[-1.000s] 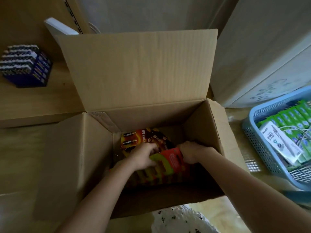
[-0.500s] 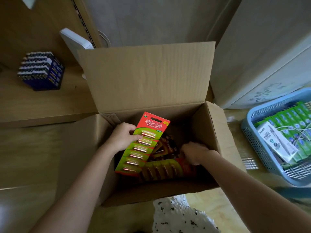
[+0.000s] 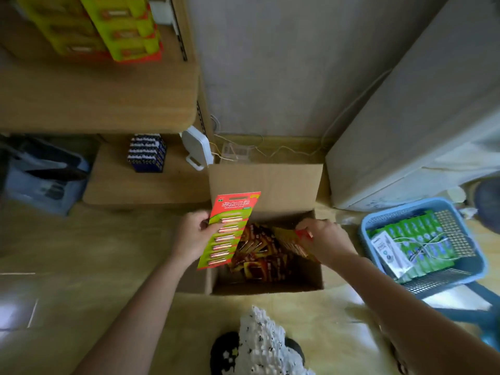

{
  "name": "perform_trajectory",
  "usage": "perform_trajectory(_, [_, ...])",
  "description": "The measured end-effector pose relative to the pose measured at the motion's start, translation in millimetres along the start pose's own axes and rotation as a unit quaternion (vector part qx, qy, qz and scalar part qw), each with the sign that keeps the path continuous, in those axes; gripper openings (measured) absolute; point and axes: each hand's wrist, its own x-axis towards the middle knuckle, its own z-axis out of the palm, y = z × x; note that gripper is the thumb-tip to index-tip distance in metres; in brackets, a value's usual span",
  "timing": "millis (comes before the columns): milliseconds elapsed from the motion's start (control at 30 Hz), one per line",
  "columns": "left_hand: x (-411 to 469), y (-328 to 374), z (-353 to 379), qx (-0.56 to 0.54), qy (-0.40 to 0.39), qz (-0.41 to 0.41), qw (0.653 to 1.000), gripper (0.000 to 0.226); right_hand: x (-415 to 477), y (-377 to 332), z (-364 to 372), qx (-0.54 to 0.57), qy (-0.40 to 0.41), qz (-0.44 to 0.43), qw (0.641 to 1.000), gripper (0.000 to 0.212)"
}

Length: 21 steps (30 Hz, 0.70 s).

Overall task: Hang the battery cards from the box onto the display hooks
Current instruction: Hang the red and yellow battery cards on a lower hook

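An open cardboard box (image 3: 266,182) stands on the floor with several dark red battery packs (image 3: 259,253) inside. My left hand (image 3: 193,234) grips a red and green battery card (image 3: 230,228) by its left edge, held over the box's left side. At the box's right inner wall my right hand (image 3: 326,239) pinches the end of a second battery card (image 3: 293,243) that still lies partly in the box. Hung battery cards (image 3: 121,28) of the same green and red kind show at the top left on the display.
A wooden shelf (image 3: 97,98) juts out at the upper left, with a lower ledge holding a blue battery pack (image 3: 147,152) and a white device (image 3: 196,146). A blue basket (image 3: 476,269) of green packets sits right. A large carton (image 3: 405,117) stands behind it.
The view has pulled up and back, so the display now shows. My left hand lifted the card out of the box and higher. My right hand has taken hold of a second card.
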Motion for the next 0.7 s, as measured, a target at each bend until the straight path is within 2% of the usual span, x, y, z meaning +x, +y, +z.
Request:
perform_trajectory(100, [-21.3,27.6,-29.6,-0.022,0.025,-0.004,0.999,0.003,-20.1,-18.6,-45.8,0.013,0.079,-0.015,0.997,0.023])
perform_trajectory(167, [-36.2,49.4,-54.1,-0.048,0.051,-0.011,0.998,0.012,-32.4,-38.4,-80.1,0.048,0.124,-0.028,0.991,0.022])
perform_trajectory(367, [-75.0,97.4,-126.4,-0.095,0.100,-0.013,0.990,0.005,-55.5,-113.7,-158.5,0.184,0.177,-0.079,0.964,0.025])
perform_trajectory(467, [-86.3,109.1,-159.1,-0.114,0.130,0.009,0.985,0.009,-60.9,-153.4,-178.5,0.096,0.232,-0.171,0.953,0.026])
perform_trajectory(600, [-91.3,112.9,-203.1,-0.131,0.149,0.034,0.979,0.004,-59.7,-201.5,-187.7,-0.016,0.330,-0.315,0.890,0.035])
perform_trajectory(700, [-87.6,108.5,-234.9,-0.135,0.150,0.052,0.978,0.010,-52.9,-236.7,-193.7,-0.078,0.370,-0.353,0.856,0.036])
